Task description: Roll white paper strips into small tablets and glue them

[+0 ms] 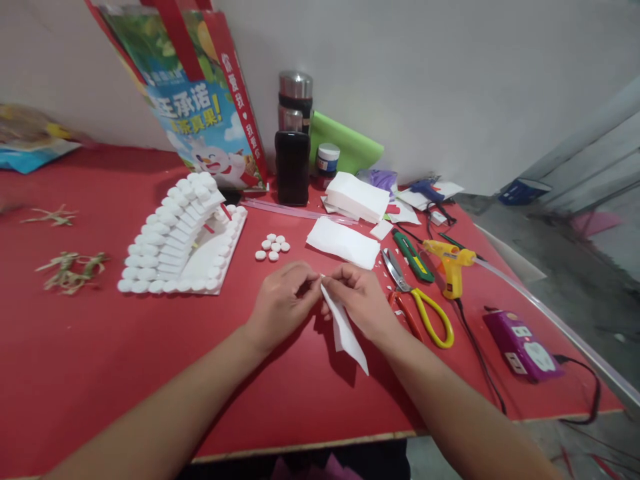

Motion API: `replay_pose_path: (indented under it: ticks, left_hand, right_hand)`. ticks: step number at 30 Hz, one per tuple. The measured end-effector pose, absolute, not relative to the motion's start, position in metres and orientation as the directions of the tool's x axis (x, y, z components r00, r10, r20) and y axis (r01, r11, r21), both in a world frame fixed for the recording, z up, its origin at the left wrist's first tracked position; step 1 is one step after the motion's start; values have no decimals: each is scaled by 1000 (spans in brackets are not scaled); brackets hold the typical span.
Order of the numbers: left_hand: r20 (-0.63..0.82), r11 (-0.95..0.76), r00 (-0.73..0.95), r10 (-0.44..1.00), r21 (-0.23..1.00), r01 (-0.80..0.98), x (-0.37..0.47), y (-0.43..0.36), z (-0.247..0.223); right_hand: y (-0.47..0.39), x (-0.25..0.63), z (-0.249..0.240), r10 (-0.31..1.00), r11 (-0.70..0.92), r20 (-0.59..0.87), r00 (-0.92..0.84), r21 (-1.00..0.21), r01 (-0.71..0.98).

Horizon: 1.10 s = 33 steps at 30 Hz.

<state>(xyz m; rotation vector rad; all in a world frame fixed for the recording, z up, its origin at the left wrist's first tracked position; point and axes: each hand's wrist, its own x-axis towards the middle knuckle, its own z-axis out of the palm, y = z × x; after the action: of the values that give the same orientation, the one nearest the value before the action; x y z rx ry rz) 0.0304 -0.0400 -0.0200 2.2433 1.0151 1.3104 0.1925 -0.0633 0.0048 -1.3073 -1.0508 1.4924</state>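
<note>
Over the middle of the red table, my left hand (286,303) and my right hand (361,300) meet fingertip to fingertip. Both pinch the upper end of a white paper strip (345,333), which hangs down toward the table's front edge. Several small round white pieces (274,247) lie just beyond my left hand. A stack of white paper strips (344,242) rests beyond my right hand. Further left stands a white stepped model (175,243) covered with round white pieces.
Scissors (420,300), red-handled pliers (406,315), a green cutter (413,255), a yellow glue gun (453,263) and a purple power socket (525,347) with cables lie right. A phone (293,167), flask (296,90) and bag (210,127) stand behind. Straw knots (73,272) lie left.
</note>
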Motion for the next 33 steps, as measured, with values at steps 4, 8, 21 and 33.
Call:
replay_pose_path:
  ticks: [4, 8, 21, 33]
  left_hand:
    - [651, -753, 379, 658, 558, 348, 31, -38, -18]
    - [697, -789, 374, 612, 511, 340, 29, -37, -19]
    - [113, -91, 287, 951, 992, -89, 35, -38, -12]
    - [333, -365, 208, 920, 921, 138, 32, -40, -8]
  right_hand:
    - [-62, 197, 6, 969, -242, -235, -70, -964, -107]
    - [-62, 197, 8, 972, -229, -223, -78, -970, -78]
    - [-58, 195, 5, 992, -128, -127, -24, -988, -89]
    - [-58, 196, 5, 981, -185, -178, -78, -978, -95]
